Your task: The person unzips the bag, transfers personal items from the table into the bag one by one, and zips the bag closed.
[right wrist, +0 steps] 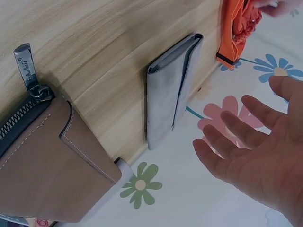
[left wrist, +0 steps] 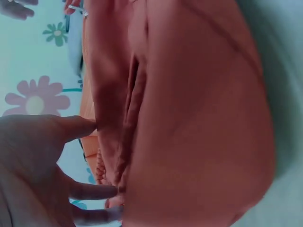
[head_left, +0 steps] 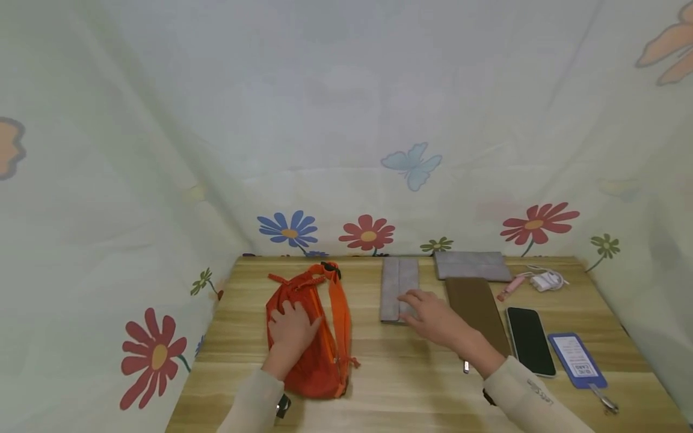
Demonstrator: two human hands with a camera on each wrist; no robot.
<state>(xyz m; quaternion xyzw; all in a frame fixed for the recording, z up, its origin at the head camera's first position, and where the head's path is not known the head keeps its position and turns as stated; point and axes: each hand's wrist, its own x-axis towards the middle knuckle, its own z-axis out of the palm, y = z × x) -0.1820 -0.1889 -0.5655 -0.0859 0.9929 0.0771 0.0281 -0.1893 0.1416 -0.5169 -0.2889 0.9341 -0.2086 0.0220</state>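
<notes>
In the head view, the left hand [head_left: 292,329] lies with fingers spread on one crumpled red-orange fabric sling bag [head_left: 313,368], and the right hand [head_left: 435,319], fingers loosely apart and empty, is over the nearer of two flat grey flap wallets [head_left: 398,279]. The left wrist view shows its fingers against the bag's soft folds. In the right wrist view, one stitched brown leather-look zip pouch [right wrist: 52,165] lies well apart from the right hand.

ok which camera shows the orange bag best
The head view: it takes in the orange bag and its strap together, though the left hand covers part. The left wrist view gives only a close-up, cut off at the frame; the right wrist view, just a piece at the top edge.
</notes>
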